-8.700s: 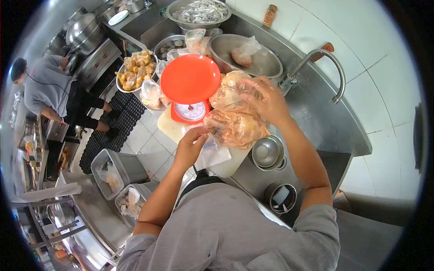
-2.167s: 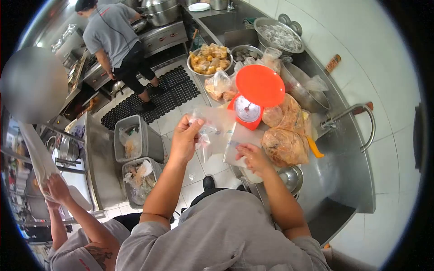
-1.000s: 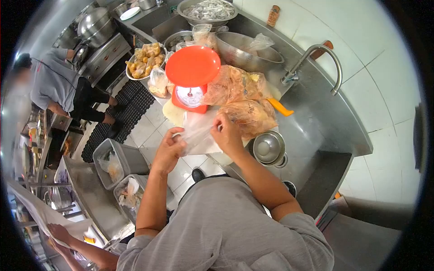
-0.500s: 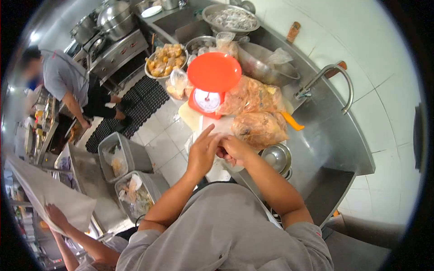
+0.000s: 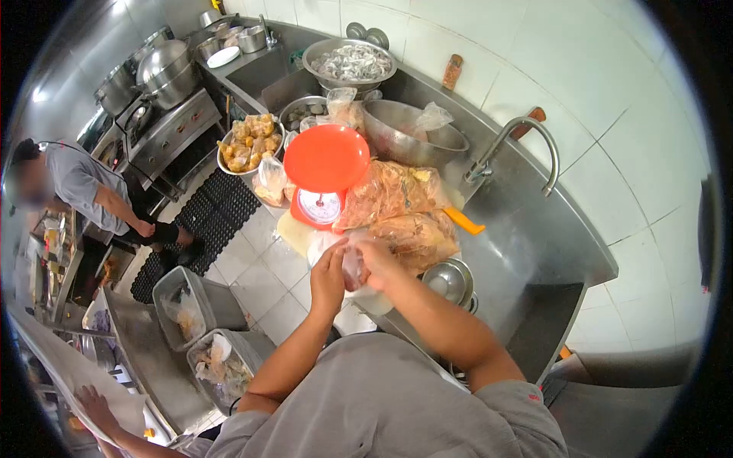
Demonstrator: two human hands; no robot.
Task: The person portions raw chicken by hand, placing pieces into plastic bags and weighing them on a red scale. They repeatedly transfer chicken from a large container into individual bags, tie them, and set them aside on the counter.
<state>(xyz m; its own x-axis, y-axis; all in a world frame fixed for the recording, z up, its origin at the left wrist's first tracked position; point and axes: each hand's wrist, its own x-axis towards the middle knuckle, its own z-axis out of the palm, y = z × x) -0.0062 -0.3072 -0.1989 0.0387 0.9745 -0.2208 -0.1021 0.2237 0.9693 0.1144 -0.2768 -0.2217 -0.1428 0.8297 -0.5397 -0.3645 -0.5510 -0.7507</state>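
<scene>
Your left hand (image 5: pixel 328 282) and right hand (image 5: pixel 379 263) now sit slightly apart with a clear plastic bag (image 5: pixel 353 267) between them, in front of the red kitchen scale (image 5: pixel 327 159). Half a second ago they were folded against each other and hid the bag; a second ago it was stretched out flat between them. Something pinkish shows through the plastic, though you can't tell whether it is fingertips.

Your left fingers are grasping the bag's edge. Your right fingers are against its other side, blurred, so whether they grip it or reach inside can't be told.

The nearer bag of meat (image 5: pixel 416 243) lies just beside your right hand, and the farther bag of meat (image 5: pixel 393 195) lies behind it; both keep their places next to the scale. The orange handle (image 5: pixel 463 220), out of sight in the oldest view, sticks out at their right, over the steel desk (image 5: pixel 527 229).
</scene>
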